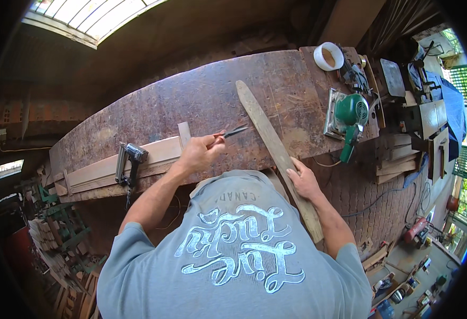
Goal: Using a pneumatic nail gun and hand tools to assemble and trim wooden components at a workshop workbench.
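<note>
My left hand (199, 153) is closed around the orange handles of a pair of scissors (236, 131), held above the workbench with the dark blades pointing right. My right hand (303, 181) grips a long, narrow wooden slat (268, 125) by its edge, partway along. The slat slants across the bench; its blunt, worn far end rests toward the back, and its near end juts past the front edge beside my body. Just left of my left hand lie flat pale wooden strips (162, 150), with a short upright piece of wood (184, 132) at their end.
A nail gun (132, 158) rests on the strips at the left. On the bench's right side are a green electric sander (350, 110) and a white roll (328, 57). Stacked wood offcuts (399, 157) stand beyond the right end of the worn brown workbench (191, 95).
</note>
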Tool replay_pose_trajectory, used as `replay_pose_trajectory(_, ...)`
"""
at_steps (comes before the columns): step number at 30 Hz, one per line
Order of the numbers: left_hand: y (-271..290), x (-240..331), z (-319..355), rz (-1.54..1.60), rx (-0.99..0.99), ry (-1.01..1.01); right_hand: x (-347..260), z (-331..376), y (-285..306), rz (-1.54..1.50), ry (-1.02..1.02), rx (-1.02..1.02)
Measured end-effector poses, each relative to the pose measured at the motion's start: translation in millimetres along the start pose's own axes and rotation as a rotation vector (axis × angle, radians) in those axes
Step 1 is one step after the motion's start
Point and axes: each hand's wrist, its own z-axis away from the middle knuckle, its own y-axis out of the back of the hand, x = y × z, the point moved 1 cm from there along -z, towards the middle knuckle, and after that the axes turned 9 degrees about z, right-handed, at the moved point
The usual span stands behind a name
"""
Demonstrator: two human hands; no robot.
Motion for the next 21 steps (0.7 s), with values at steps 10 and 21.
replay_pose_trajectory(10,24,25,-86,-0.35,-0.443,0.15,-81,71,20,0.415,-0.257,-0.17)
replay_pose_trajectory(21,17,22,-109,-0.253,-0.522,0.321,-58,68,13,0.329,-0.2,-0.147)
